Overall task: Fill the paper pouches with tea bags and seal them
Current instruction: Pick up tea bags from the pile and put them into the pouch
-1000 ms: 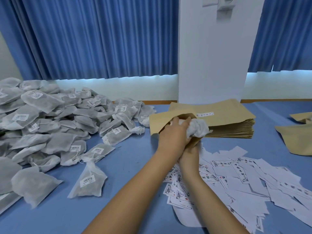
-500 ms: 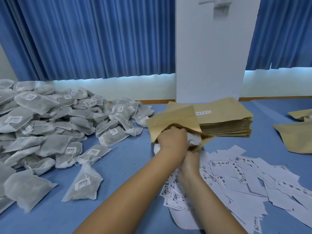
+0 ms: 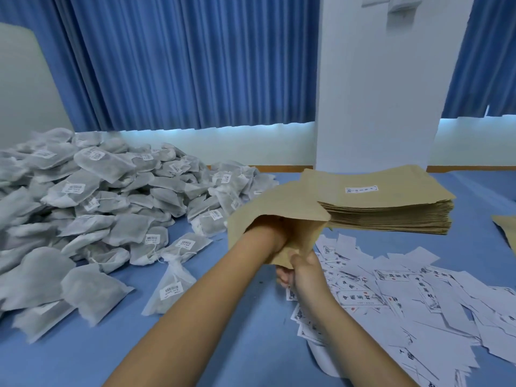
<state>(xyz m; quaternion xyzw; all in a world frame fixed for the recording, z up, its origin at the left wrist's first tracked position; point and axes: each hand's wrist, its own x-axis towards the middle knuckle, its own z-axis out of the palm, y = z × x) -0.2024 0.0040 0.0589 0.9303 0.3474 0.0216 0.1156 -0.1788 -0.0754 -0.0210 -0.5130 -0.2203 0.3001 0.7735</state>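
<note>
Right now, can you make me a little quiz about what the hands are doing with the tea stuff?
1. True or false: the left hand is tucked inside the brown pouch.
2. Where does the heap of tea bags lie? A) on the person's left B) on the person's right C) on the floor
3. Which hand grips the pouch from outside?
Key: 1 true; 2 A; 3 the right hand.

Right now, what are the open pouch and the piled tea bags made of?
The pouch looks like kraft paper: matte tan, holding stiff creases at its open mouth. The tea bags are probably non-woven filter fabric: matte grey-white, semi-sheer, dark contents showing through.
</note>
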